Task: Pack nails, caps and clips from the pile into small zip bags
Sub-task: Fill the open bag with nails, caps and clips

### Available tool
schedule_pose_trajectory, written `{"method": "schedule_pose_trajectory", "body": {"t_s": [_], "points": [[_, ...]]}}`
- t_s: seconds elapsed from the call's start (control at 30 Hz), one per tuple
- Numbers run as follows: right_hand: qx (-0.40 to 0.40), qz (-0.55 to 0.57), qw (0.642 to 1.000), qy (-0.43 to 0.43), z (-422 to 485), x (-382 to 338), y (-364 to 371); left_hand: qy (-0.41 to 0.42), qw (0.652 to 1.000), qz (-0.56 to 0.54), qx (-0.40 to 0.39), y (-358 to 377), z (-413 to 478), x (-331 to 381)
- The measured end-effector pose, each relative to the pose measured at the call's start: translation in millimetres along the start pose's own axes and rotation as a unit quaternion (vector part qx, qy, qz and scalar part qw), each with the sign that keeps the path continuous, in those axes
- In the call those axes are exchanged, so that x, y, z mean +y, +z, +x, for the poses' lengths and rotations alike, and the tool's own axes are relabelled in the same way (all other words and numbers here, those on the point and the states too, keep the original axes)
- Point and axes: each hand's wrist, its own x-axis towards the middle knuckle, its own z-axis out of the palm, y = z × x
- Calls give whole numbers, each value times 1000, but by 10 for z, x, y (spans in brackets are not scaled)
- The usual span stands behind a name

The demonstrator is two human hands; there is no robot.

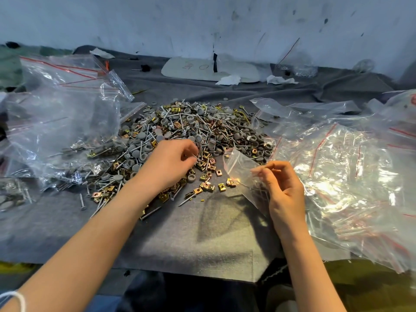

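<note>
My right hand [284, 188] pinches the small clear plastic zip bag [242, 167], mouth slanting up-left toward the grey-and-brass pile of nails, caps and clips [191, 127]. My left hand [172, 164], just left of that mouth, curls its fingertips into the pile; whether they hold a part, I cannot tell.

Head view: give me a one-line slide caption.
Left hand picks at the pile of nails, caps and clips while the right hand holds a small zip bag beside it.
</note>
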Motion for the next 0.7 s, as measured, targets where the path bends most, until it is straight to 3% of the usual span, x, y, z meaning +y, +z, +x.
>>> {"method": "schedule_pose_trajectory", "body": {"t_s": [0.13, 0.5, 0.6, 0.7], "points": [[3, 3, 1000, 0, 0, -3, 6, 1, 988, 129, -90, 154, -11, -50], [2, -10, 1000, -3, 0, 4, -5, 10, 982, 138, -127, 124, -25, 29], [5, -8, 1000, -8, 1, 17, -2, 5, 987, 132, -91, 58, -97, 24], [3, -8, 1000, -14, 2, 22, 3, -30, 979, 194, -58, -56, -200, 8]]}}
